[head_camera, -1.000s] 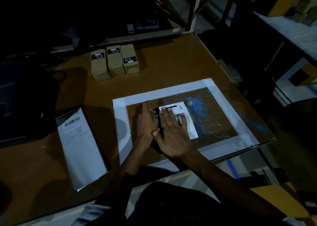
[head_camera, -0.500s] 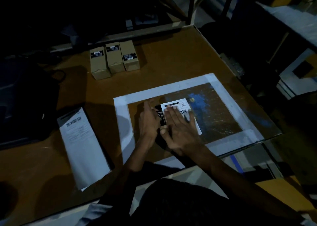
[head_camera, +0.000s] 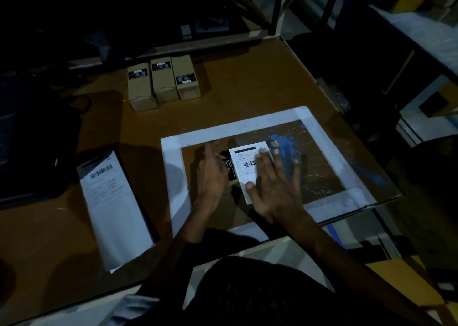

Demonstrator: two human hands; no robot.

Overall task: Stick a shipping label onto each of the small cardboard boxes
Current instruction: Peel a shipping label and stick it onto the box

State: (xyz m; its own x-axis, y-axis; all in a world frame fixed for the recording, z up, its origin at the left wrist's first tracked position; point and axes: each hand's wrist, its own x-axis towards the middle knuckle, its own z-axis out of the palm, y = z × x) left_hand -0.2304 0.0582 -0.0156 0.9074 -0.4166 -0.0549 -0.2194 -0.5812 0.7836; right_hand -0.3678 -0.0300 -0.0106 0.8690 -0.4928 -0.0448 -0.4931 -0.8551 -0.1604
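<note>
White paper, the shipping label (head_camera: 247, 167), lies under the straight, spread fingers (head_camera: 266, 163) of the right hand (head_camera: 275, 189), which press it flat onto a box (head_camera: 229, 168) at centre frame; only the box's dark-printed left edge shows. The left hand (head_camera: 212, 174) rests against that edge with fingers extended, steadying it and gripping nothing. Both sit inside a white-bordered work mat (head_camera: 173, 167) on the brown tabletop (head_camera: 247, 78). At upper left, three small cardboard boxes (head_camera: 163, 81) stand touching in a row, each bearing only a small dark sticker, so they appear still unlabelled. A label sheet (head_camera: 111, 206) lies at lower left. Judged progress: one box in hand, three remaining.
</note>
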